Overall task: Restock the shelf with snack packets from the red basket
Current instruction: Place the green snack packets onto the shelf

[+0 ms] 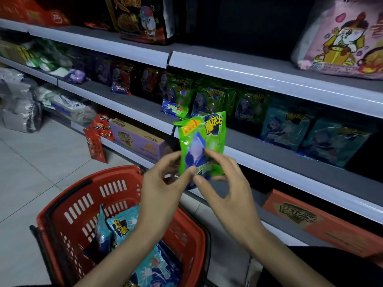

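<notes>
A green snack packet stands upright in front of the middle shelf. My left hand pinches its lower left edge, and my right hand pinches its lower right part with thumb and fingers. Below my arms sits the red basket on the floor, holding several teal packets. On the shelf just behind the held packet stand matching green packets, with teal ones to their right.
A purple carton and red packets sit on the lower shelf to the left. An orange carton lies on the bottom shelf at right. A large pink bag and a black bag stand on the top shelf. Tiled floor lies to the left.
</notes>
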